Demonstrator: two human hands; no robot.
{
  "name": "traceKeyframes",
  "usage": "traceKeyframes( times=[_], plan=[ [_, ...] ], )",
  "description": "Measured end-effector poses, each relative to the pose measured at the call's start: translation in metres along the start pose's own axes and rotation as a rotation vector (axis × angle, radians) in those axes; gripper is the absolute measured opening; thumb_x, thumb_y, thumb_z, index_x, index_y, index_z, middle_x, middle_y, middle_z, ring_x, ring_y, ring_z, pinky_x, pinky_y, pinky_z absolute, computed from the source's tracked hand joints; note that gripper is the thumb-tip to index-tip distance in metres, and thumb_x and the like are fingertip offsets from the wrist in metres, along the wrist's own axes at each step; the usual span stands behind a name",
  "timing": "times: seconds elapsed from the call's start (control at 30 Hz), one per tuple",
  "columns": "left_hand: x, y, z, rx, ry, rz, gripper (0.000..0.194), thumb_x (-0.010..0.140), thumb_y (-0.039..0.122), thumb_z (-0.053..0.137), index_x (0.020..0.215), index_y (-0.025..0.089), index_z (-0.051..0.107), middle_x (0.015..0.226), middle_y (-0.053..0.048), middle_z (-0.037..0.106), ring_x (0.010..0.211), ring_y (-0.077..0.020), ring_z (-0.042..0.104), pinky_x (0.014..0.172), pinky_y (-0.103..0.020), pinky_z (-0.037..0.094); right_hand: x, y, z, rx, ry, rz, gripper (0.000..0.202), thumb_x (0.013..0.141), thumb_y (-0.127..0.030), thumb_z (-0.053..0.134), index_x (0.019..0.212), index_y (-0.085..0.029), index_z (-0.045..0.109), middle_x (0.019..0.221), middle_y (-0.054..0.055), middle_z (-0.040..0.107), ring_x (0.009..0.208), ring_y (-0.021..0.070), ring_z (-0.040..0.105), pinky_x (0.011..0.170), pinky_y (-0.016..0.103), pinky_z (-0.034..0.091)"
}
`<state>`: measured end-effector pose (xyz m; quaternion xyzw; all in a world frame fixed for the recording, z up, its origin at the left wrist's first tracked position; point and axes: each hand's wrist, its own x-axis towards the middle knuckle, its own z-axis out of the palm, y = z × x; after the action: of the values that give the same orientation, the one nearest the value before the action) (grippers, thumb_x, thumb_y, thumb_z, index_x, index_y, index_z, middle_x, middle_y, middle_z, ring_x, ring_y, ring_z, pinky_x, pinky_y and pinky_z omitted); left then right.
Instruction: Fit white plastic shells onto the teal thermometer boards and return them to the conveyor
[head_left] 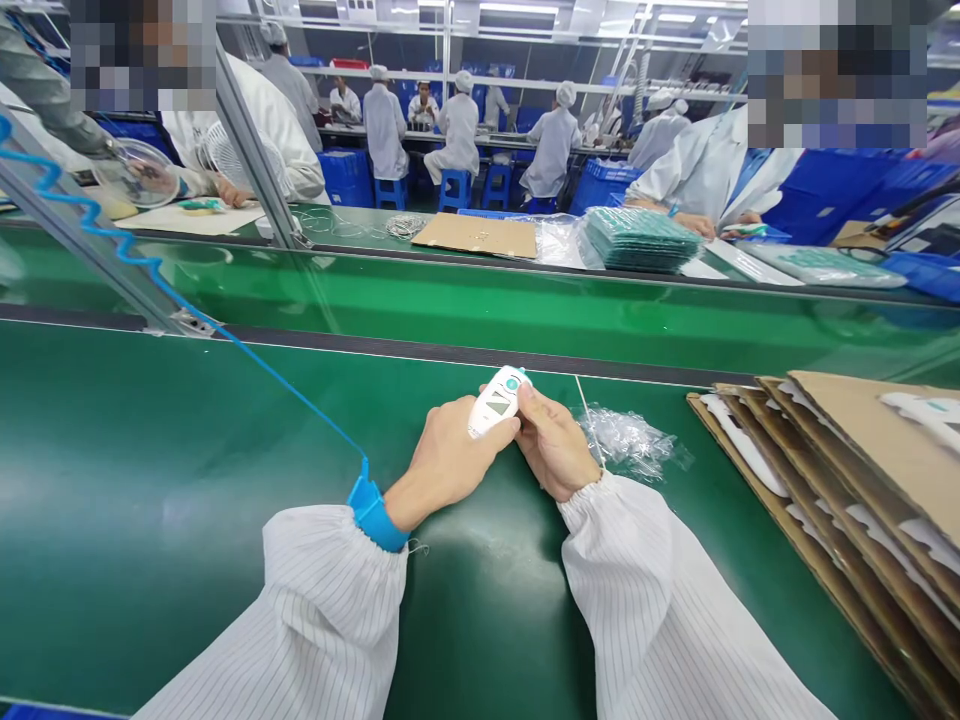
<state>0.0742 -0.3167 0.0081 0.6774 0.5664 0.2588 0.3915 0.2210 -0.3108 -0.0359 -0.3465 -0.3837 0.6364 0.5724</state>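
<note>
While the green work mat lay bare in front of the sleeves, a small white handheld device — a thermometer-like unit with a grey display window and a teal button — was held between both hands just above the mat, close to its far edge. The left hand was curled about the device's lower end, the fingers closed beneath it and the thumb laid along its near side. The right hand was closed on it from the other side, the thumb pressed near the upper end beside the teal button. Neither hand was open; both were shut upon the same object, so no reach was needed by either.

The long axis of the device was tilted up and away from the body, leaning slightly to the right, with the display face turned toward the camera. Its lower end sat in the left hand, its head nearer the right thumb.

A blue wrist strap was worn on the left wrist, and from it a blue coiled cord was run up to the left. Just beside the right hand a crumpled clear plastic bag lay on the mat — touching or nearly touching the wrist; which could not be told. Further right, stacked cardboard trays with white parts were fanned out. Beyond the conveyor belt, other workers in white coats were seated.
</note>
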Motion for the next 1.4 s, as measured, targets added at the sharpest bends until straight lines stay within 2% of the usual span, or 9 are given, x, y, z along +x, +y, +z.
traceKeyframes(
  times=[0.17, 0.3, 0.37, 0.6, 0.9, 1.13, 1.2, 1.3, 1.4],
  plan=[
    [-0.001, 0.002, -0.006, -0.182, -0.079, -0.058, 0.033, 0.087, 0.042, 0.065, 0.070, 0.018, 0.052, 0.060, 0.001, 0.055, 0.048, -0.0096, 0.045, 0.046, -0.022, 0.027, -0.001, -0.002, 0.000, -0.002, -0.022, 0.003, 0.052, 0.081, -0.066, 0.079, 0.106, -0.020, 0.077, 0.110, 0.008, 0.073, 0.110, 0.0264, 0.063, 0.100, 0.038, 0.048],
    [0.003, -0.002, -0.012, -0.695, -0.418, -0.319, 0.047, 0.092, 0.065, 0.054, 0.079, 0.019, 0.053, 0.051, 0.006, 0.039, 0.033, -0.0053, 0.024, 0.034, -0.021, 0.012, -0.001, -0.001, 0.000, 0.000, -0.010, 0.004, 0.052, 0.086, -0.069, 0.071, 0.112, -0.023, 0.074, 0.115, 0.007, 0.071, 0.105, 0.0253, 0.063, 0.095, 0.039, 0.049],
    [0.007, -0.006, -0.014, -0.857, -0.538, -0.369, 0.054, 0.091, 0.072, 0.051, 0.082, 0.018, 0.055, 0.050, 0.007, 0.036, 0.031, -0.0047, 0.021, 0.030, -0.020, 0.009, 0.000, -0.001, -0.001, -0.011, 0.009, -0.023, 0.052, 0.088, -0.070, 0.068, 0.116, -0.026, 0.072, 0.119, 0.006, 0.070, 0.106, 0.0243, 0.062, 0.093, 0.038, 0.049],
    [0.011, -0.017, -0.011, -0.964, -0.577, -0.351, 0.063, 0.098, 0.073, 0.036, 0.090, 0.015, 0.059, 0.053, 0.004, 0.044, 0.030, -0.0032, 0.022, 0.027, -0.016, 0.014, 0.000, -0.001, -0.001, -0.033, 0.052, -0.046, 0.051, 0.087, -0.072, 0.068, 0.110, -0.027, 0.073, 0.114, 0.004, 0.071, 0.084, 0.0186, 0.059, 0.078, 0.032, 0.048],
    [0.011, -0.017, -0.007, -0.994, -0.452, -0.301, 0.047, 0.107, 0.050, 0.034, 0.093, 0.012, 0.058, 0.060, -0.002, 0.052, 0.035, -0.0048, 0.034, 0.032, -0.015, 0.022, 0.000, -0.005, -0.002, -0.023, 0.030, -0.045, 0.051, 0.086, -0.072, 0.069, 0.109, -0.027, 0.075, 0.108, 0.004, 0.072, 0.077, 0.0158, 0.058, 0.074, 0.029, 0.047],
    [0.012, -0.019, -0.005, -0.951, -0.412, -0.292, 0.048, 0.099, 0.060, 0.049, 0.086, 0.014, 0.054, 0.060, 0.000, 0.051, 0.040, -0.0067, 0.040, 0.037, -0.017, 0.026, 0.001, -0.007, -0.004, -0.070, 0.011, 0.001, 0.049, 0.089, -0.069, 0.067, 0.112, -0.026, 0.074, 0.113, 0.005, 0.071, 0.092, 0.0196, 0.061, 0.079, 0.029, 0.049],
    [0.012, -0.019, -0.001, -0.888, -0.295, -0.228, 0.049, 0.098, 0.060, 0.050, 0.085, 0.014, 0.055, 0.063, -0.002, 0.054, 0.045, -0.0084, 0.044, 0.041, -0.019, 0.031, 0.000, -0.006, -0.002, -0.114, -0.018, 0.000, 0.048, 0.089, -0.064, 0.070, 0.118, -0.025, 0.071, 0.108, 0.005, 0.071, 0.094, 0.0206, 0.062, 0.079, 0.030, 0.049],
    [0.014, -0.020, 0.004, -0.737, 0.006, -0.055, 0.040, 0.099, 0.052, 0.051, 0.088, 0.014, 0.059, 0.078, -0.004, 0.062, 0.064, -0.0115, 0.053, 0.056, -0.021, 0.042, -0.005, -0.002, 0.007, -0.158, -0.126, 0.000, 0.056, 0.085, -0.051, 0.080, 0.133, -0.027, 0.060, 0.116, 0.005, 0.068, 0.102, 0.0218, 0.063, 0.080, 0.031, 0.052],
    [0.019, -0.028, 0.006, -0.531, 0.181, 0.037, 0.032, 0.100, 0.042, 0.049, 0.097, 0.016, 0.066, 0.098, -0.005, 0.065, 0.084, -0.0146, 0.058, 0.074, -0.024, 0.046, -0.010, 0.003, 0.016, -0.175, -0.206, 0.072, 0.059, 0.083, -0.041, 0.084, 0.133, -0.026, 0.057, 0.112, 0.005, 0.067, 0.092, 0.0196, 0.066, 0.075, 0.030, 0.056]
  ],
)
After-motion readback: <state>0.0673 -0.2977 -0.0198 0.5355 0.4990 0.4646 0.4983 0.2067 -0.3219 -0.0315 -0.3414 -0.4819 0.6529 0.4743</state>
